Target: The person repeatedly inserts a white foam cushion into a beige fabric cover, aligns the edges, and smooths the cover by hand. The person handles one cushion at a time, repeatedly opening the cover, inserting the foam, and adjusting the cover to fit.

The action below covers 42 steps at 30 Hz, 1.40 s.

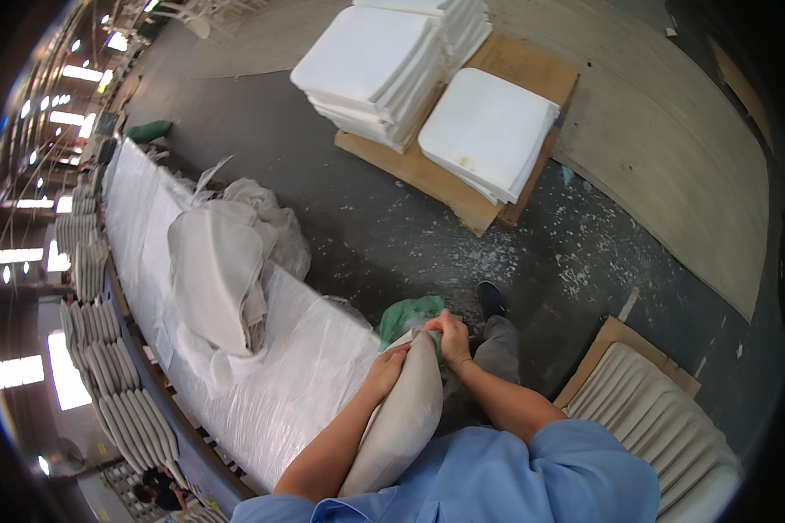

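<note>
The right hand (453, 336) is clenched on the top corner of a beige cushion (401, 418), fingers curled over its upper edge. The left hand (385, 370) grips the same cushion just below that, pressed around its left side. The cushion stands on end, held against the person's chest between the two bare forearms, which come out of blue short sleeves.

Just beyond the cushion's top edge shows a crumpled green bag (407, 314), partly hidden by the hands. To the cushion's left runs a long worktable (305, 375) wrapped in clear plastic sheeting, reaching away toward the upper left. On it, well apart from the cushion, lies a heap of empty beige covers (218, 270) with loose plastic bunched behind it. Past the table's far edge stand rows of upright padded cushions (113, 383), packed side by side.

To the cushion's right, on the floor, rests a ribbed cushion stack (663, 436) on a cardboard sheet. The person's dark shoe (491, 299) stands just above the cushion's top on the dark concrete floor (384, 218), which is scattered with white flecks. Far beyond, white foam squares (488, 131) lie stacked on a wooden pallet, with pale plywood boards (672, 157) beside them. Bright ceiling lights glare along the room's left edge.
</note>
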Tool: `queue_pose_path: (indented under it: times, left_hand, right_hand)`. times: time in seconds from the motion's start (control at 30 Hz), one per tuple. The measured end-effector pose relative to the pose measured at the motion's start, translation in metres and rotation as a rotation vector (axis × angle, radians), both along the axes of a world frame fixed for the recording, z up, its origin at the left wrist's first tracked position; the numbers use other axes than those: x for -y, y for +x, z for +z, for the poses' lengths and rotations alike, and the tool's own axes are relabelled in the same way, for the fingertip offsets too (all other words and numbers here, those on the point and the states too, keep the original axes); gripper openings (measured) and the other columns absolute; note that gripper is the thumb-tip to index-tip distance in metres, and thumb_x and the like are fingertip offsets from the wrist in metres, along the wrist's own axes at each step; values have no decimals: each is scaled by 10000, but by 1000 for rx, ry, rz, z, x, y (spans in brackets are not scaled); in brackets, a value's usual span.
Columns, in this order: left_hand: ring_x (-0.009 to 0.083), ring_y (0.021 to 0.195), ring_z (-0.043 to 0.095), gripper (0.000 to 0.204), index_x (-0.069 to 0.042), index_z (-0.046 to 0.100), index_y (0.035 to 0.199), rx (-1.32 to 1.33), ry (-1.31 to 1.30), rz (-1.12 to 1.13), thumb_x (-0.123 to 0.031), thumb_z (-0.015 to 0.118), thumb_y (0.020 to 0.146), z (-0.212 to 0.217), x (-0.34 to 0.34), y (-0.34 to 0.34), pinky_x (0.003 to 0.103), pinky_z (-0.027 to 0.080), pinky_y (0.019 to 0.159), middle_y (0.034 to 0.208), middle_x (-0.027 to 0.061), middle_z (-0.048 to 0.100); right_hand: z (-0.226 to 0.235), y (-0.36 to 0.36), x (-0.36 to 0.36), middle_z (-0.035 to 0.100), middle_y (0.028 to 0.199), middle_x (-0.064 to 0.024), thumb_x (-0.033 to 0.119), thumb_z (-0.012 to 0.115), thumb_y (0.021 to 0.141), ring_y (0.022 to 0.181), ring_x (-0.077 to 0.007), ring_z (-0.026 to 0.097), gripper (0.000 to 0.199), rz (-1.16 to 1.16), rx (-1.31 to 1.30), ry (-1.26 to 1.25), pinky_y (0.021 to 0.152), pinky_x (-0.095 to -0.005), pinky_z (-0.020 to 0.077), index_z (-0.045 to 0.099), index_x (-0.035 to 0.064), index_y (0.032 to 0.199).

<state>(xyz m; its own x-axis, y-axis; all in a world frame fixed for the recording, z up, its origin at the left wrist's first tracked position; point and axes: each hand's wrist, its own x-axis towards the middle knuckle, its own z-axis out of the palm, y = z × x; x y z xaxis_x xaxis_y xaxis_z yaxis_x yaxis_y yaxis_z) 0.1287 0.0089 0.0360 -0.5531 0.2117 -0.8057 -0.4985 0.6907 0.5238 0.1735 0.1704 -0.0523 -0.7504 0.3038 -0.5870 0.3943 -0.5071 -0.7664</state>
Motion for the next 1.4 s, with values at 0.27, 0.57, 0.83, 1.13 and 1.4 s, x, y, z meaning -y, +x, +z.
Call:
queue_pose_path:
  times: [0.27, 0.57, 0.83, 1.13, 1.4]
  left_hand:
    - [389, 1114, 640, 390, -97, 666, 1249, -596, -397, -450, -214, 590, 886, -71, -24, -37, 473, 501, 930, 1180, 211, 687]
    - [408, 953, 679, 230, -51, 707, 1061, -518, -278, -282, -146, 608, 876, -56, -29, -16, 465, 520, 836, 997, 218, 715]
    - [327, 838, 695, 214, -51, 700, 1021, -579, -237, -262, -233, 618, 943, -23, -27, -30, 405, 513, 770, 878, 176, 722]
    - [389, 952, 687, 250, -53, 699, 1095, -568, -207, -295, -192, 609, 908, -20, -16, -27, 455, 510, 838, 993, 226, 715]
    - [408, 954, 677, 259, -37, 695, 1090, -425, -164, -218, -219, 591, 937, -59, -35, -50, 467, 505, 849, 987, 231, 713]
  right_hand:
    - [-71, 42, -10, 662, 973, 15, 563, 417, 1043, 838, -123, 568, 559, 117, 492, -498, 741, -300, 435, 661, 95, 1226]
    - [-67, 22, 3, 666, 1126, -13, 647, 401, 1012, 968, -156, 568, 633, 277, 367, -502, 916, -410, 380, 671, 114, 1222]
    - [-59, 8, 8, 677, 1011, -28, 479, 588, 981, 933, -168, 580, 426, 120, 351, -485, 914, -408, 386, 687, 84, 1106]
    - [-27, 22, 28, 642, 811, -60, 293, 587, 997, 783, -166, 568, 334, -289, 307, 159, 718, -341, 462, 668, -21, 919]
    - [-48, -14, 23, 729, 1032, -190, 509, 677, 894, 944, -319, 699, 563, -191, 654, 61, 837, -417, 508, 728, -41, 998]
